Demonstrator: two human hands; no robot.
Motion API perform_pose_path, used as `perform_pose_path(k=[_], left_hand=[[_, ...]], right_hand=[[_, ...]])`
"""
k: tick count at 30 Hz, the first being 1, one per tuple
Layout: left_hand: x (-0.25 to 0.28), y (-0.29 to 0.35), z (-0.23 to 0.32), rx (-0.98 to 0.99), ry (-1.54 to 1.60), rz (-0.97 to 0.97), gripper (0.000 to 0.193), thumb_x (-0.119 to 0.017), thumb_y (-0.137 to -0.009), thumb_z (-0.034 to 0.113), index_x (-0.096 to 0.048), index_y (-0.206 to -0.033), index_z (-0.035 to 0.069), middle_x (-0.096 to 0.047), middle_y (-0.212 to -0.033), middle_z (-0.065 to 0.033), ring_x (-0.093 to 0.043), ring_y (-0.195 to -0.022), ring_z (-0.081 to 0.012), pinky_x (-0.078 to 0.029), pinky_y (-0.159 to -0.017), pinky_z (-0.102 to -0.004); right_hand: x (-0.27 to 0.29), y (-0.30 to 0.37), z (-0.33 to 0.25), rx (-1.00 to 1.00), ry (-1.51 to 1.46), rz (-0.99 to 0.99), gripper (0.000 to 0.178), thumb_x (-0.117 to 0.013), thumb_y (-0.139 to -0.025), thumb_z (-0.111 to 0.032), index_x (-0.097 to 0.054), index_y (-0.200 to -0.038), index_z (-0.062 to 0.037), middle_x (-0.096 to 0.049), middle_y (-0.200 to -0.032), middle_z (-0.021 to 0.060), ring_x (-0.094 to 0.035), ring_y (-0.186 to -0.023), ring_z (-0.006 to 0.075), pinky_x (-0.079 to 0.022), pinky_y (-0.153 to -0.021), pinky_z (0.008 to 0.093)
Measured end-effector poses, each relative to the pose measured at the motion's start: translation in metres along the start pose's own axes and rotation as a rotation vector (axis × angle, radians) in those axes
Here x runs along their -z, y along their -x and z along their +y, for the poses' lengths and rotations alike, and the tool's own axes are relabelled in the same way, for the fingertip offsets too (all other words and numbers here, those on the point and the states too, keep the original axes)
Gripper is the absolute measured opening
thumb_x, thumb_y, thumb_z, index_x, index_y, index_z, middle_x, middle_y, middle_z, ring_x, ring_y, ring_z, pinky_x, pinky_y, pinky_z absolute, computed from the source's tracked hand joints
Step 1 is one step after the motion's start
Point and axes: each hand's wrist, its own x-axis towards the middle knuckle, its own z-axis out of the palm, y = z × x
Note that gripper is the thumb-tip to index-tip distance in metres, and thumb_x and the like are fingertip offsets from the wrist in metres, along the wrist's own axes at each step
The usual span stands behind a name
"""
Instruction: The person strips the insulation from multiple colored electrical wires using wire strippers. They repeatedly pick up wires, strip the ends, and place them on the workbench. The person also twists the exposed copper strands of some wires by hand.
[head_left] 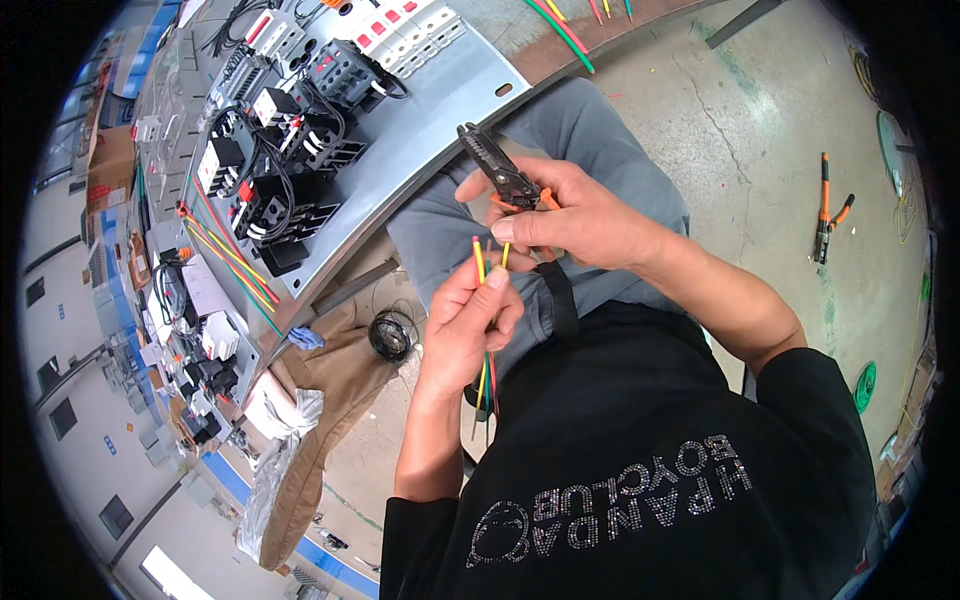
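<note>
At centre, the left hand (468,314) pinches coloured wires (479,265) and the right hand (580,215) grips orange-handled strippers (507,178); steadying the wires near their tips should help.

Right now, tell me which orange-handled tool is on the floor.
The tool with spread handles, at the picture's right side; the other tool is held in the right hand.

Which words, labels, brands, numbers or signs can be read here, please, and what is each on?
Black shirt: large silvery studded lettering across it, which I won't copy out.
Black components on the grey metal panel: any markings too small to read.
Blue wall signs: too small to read.
</note>
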Motion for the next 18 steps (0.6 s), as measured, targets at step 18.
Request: perform_pose_path(k=[18], left_hand=[[0.020, 0.001, 0.001, 0.001, 0.303, -0.034, 0.021, -0.064, -0.109, 0.015, -0.065, -0.130, 0.009, -0.061, -0.075, -0.0070, -0.034, -0.050, -0.0050, -0.026, -0.045, -0.0211]], right_hand=[[0.002, 0.035, 0.011, 0.376, 1.054, 0.066, 0.061, -0.075, -0.080, -0.001, -0.067, -0.141, -0.0095, -0.066, -0.105, 0.0139, -0.067, -0.095, 0.0366, -0.056, -0.085, 0.0433]])
